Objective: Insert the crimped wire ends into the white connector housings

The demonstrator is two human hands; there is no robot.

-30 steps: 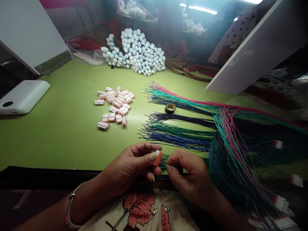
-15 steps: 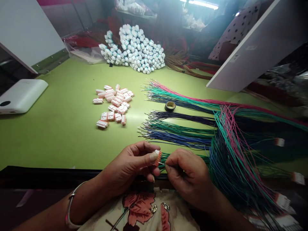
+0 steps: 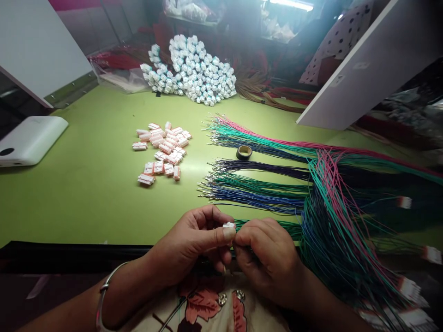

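My left hand (image 3: 194,240) pinches a small white and orange connector housing (image 3: 229,225) between thumb and fingers, just above the table's front edge. Right up against it, my right hand (image 3: 268,251) is closed on a thin wire; the wire's tip is now hidden by the fingertips and the housing. Whether that tip sits inside the housing I cannot tell. Green wires (image 3: 292,227) run behind my right hand towards the tangled wire bundle (image 3: 321,230). Farther off on the left lies a loose group of similar connector housings (image 3: 166,146).
Sorted blue wires (image 3: 256,195), dark purple wires (image 3: 266,168) and pink wires (image 3: 263,132) lie across the green table (image 3: 104,193). A tape roll (image 3: 244,152) rests among them. White connectors (image 3: 204,69) are heaped behind. A white power bank (image 3: 34,138) lies left; a white panel (image 3: 356,69) stands right.
My right hand has moved slightly left, closing the gap to the housing. The wire's metal tip, visible before, is now hidden. The housing has turned, with less of its orange side showing.
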